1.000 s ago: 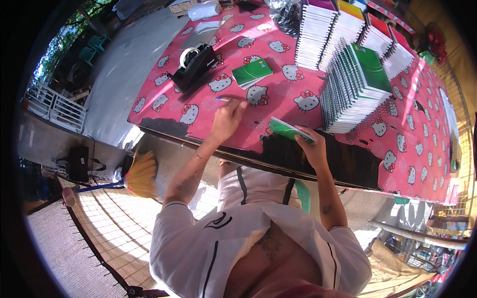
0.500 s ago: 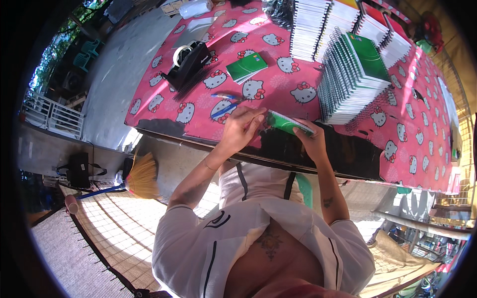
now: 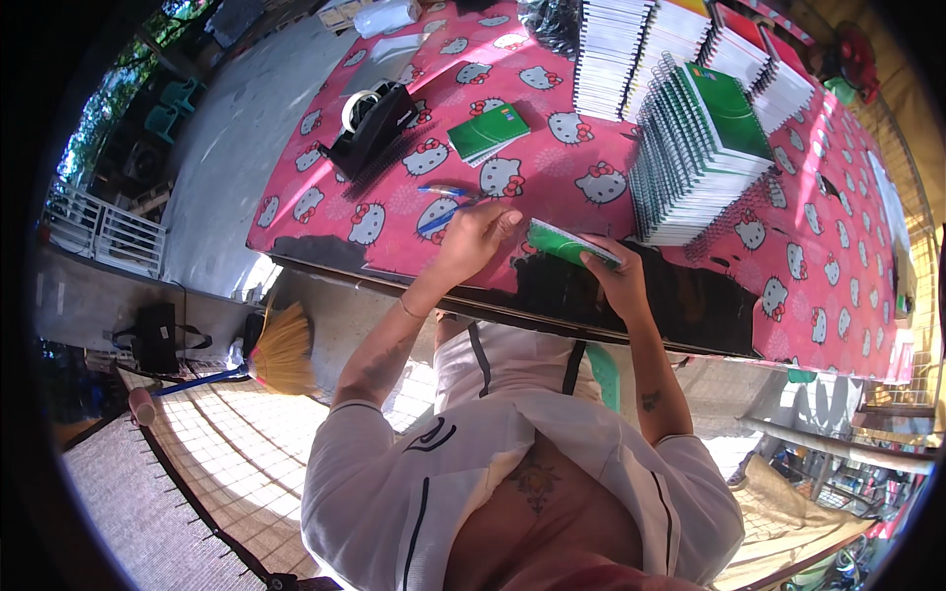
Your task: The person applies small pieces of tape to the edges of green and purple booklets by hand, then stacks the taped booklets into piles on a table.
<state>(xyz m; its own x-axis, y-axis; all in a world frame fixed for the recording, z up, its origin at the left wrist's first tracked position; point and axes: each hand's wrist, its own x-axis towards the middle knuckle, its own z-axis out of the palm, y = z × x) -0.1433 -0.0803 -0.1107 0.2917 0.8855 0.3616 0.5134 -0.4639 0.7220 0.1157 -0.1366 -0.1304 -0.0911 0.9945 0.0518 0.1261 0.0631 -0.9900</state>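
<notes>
My right hand (image 3: 615, 268) grips a small green notebook (image 3: 564, 244) by its right end, above the table's near edge, thumb on the cover. My left hand (image 3: 475, 239) is just left of the notebook, apart from it, with thumb and fingers pinched together; whatever they hold, if anything, is too small to make out. Two blue pens, one nearer (image 3: 439, 221) and one farther (image 3: 442, 189), lie beside and beyond my left hand. Farther off, another small green notebook (image 3: 490, 131) lies flat. A tall stack of green spiral notebooks (image 3: 695, 158) stands to the right.
A black tape dispenser (image 3: 374, 133) with a roll of tape sits at the left. Behind the green stack are more spiral notebooks (image 3: 616, 59) and a black plastic bag (image 3: 552, 25). The pink patterned table cover (image 3: 370, 222) is torn along the front edge. A broom (image 3: 284, 353) leans below left.
My left hand has drawn away from the notebook's left end, slightly left and toward me, and its fingers have curled in. My right hand and the notebook have stayed in place.
</notes>
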